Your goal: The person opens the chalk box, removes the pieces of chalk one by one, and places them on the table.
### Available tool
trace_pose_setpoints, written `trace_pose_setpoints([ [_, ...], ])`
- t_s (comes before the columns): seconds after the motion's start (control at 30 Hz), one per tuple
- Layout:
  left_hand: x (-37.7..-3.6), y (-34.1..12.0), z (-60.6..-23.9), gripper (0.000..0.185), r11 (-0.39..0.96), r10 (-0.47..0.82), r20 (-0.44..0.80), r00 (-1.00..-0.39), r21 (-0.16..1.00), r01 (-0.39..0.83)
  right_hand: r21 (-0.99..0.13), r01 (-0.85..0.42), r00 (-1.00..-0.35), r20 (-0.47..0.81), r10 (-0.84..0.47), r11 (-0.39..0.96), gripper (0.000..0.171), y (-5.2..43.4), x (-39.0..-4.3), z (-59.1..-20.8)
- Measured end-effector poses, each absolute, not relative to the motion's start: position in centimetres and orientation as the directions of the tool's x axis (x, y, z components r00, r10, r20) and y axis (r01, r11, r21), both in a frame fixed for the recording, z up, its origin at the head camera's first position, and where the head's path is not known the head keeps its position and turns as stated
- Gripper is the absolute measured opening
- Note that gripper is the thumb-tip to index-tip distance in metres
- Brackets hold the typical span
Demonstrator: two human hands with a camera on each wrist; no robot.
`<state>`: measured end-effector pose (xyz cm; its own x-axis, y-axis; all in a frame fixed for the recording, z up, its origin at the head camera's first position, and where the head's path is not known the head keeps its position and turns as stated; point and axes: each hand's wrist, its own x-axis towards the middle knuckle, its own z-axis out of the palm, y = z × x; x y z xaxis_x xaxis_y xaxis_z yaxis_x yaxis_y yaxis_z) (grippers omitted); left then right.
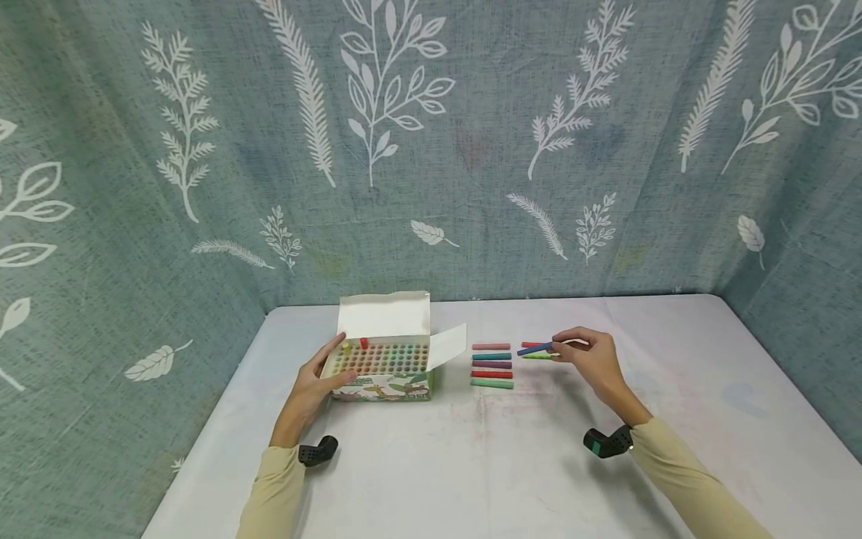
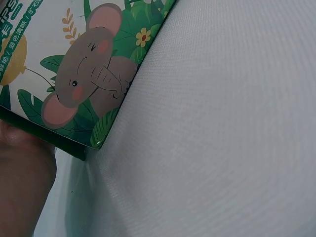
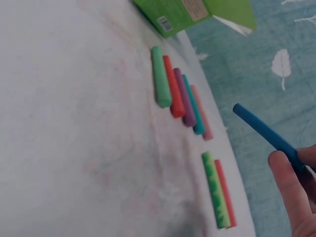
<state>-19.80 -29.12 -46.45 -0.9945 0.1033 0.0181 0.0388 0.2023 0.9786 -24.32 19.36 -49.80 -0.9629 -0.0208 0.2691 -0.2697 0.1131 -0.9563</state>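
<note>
At the left, an open chalk box holds upright sticks in many colours; a yellow and a red end stand higher. My left hand grips the box's left side, thumb at the front edge and fingers toward the back corner. The left wrist view shows its printed elephant side. My right hand pinches a blue chalk stick between thumb and fingers, raised above the table. Below it lie a red chalk stick and a yellow-green chalk stick, side by side.
A column of several chalk sticks lies right of the box: pink, teal, purple, red and green. The box's side flap sticks out toward them. A leaf-patterned curtain hangs behind the white table.
</note>
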Motion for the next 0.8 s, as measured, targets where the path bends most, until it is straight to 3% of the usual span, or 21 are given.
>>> trace_pose_setpoints([
  [0.17, -20.3, -29.6, -47.4, 0.079, 0.215, 0.09, 0.01, -0.996, 0.976, 0.029, -0.983, -0.138, -0.99, 0.139, -0.007, 0.117, 0.022, 18.7, -21.5, -46.8],
  [0.5, -20.9, -30.0, -48.8, 0.077, 0.182, 0.086, 0.028, -0.996, 0.982, 0.043, -0.973, -0.077, -0.997, 0.08, 0.005, 0.219, 0.018, 19.8, -21.8, -50.0],
  [0.8, -20.8, -30.0, -48.7, 0.08, 0.179, 0.083, 0.009, -0.996, 0.984, 0.024, -0.881, -0.143, -0.987, 0.158, -0.004, 0.452, 0.01, 19.9, -21.9, -50.6],
])
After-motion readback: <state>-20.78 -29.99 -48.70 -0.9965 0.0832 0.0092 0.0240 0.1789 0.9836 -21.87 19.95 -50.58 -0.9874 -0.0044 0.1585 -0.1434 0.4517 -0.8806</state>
